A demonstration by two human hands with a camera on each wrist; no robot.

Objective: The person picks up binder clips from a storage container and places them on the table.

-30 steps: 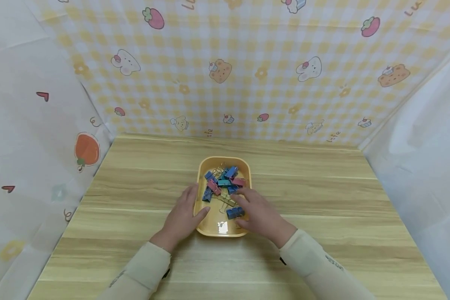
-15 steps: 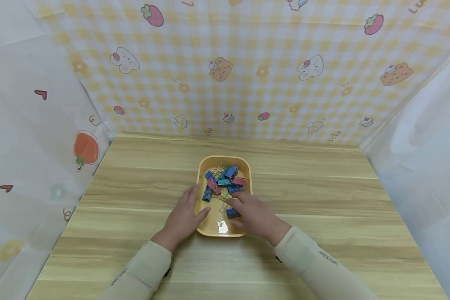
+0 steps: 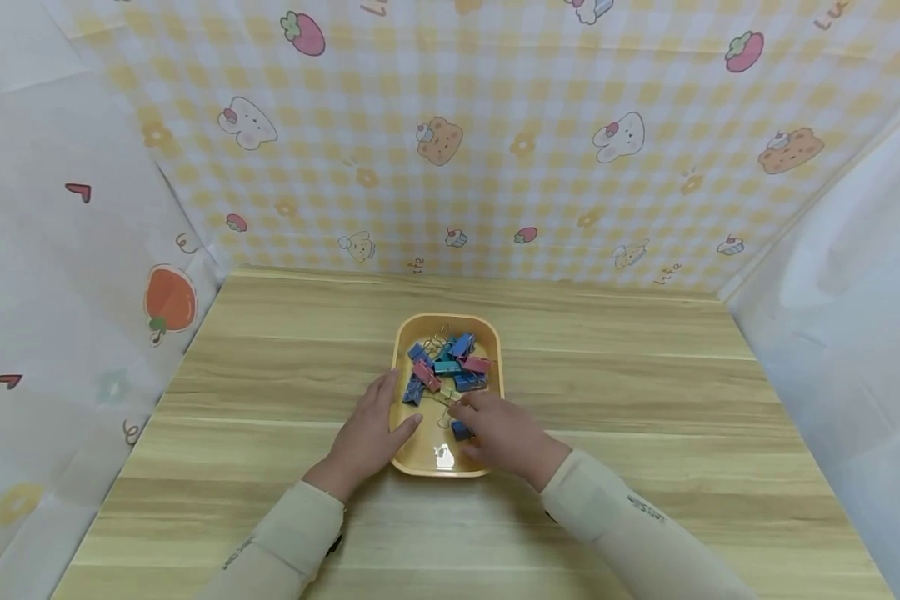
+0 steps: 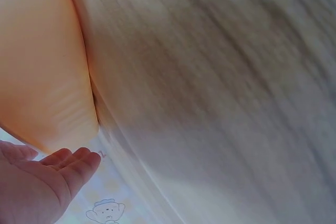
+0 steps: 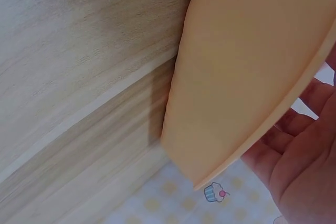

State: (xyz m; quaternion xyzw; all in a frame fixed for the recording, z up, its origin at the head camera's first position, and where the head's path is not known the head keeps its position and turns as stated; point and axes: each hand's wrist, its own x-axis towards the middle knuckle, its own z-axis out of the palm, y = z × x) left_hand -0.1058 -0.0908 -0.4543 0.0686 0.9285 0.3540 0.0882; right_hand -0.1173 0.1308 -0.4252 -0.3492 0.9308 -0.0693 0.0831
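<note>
In the head view a yellow-orange tray [image 3: 420, 461] holds a pile of binder clips in blue, teal, pink and yellow. My left hand [image 3: 363, 433] rests at its left rim, fingers extended along the outside and thumb reaching over the edge. The left wrist view shows those fingers [image 4: 79, 166] relaxed beside the tray wall. Over the right rim reaches my right hand [image 3: 506, 433], loosely bent, with its fingers above and thumb below a blue binder clip [image 3: 461, 430], which it partly covers. A yellow binder clip [image 3: 451, 392] lies just beyond its fingertips.
Pink [image 3: 426, 375] and teal [image 3: 447, 367] binder clips lie bunched toward the tray's far half, wire handles sticking out. Beneath is a wood-grain table [image 3: 615, 367]. A checked cloth [image 3: 525, 183] hangs behind it, with white cloth at both sides.
My right hand has moved left and further into the tray, covering more of the blue binder clip. The left hand has stayed at the rim.
</note>
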